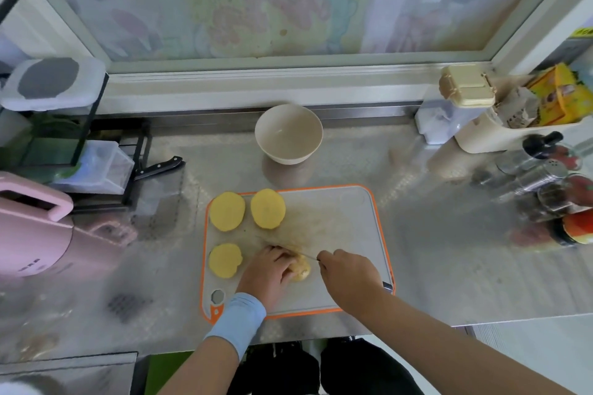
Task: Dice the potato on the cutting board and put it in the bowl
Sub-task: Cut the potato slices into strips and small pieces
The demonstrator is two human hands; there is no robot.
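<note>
A grey cutting board (346, 228) with an orange rim lies on the steel counter. Three flat yellow potato slices lie on it: one at the back left (227, 211), one beside it (268, 208), one at the front left (225, 260). My left hand (268, 271) grips the remaining potato piece (301, 270) near the board's front. My right hand (348, 274) holds a knife (296, 248) whose thin blade lies across that piece, above my left fingers. A cream bowl (288, 133) stands empty behind the board.
A black-handled knife (158, 167) lies by a black rack (80, 151) at the left. A pink appliance (32, 231) sits at the front left. Spice jars (552, 189) and a cream bin (500, 135) crowd the right side. The counter's front edge runs just below the board.
</note>
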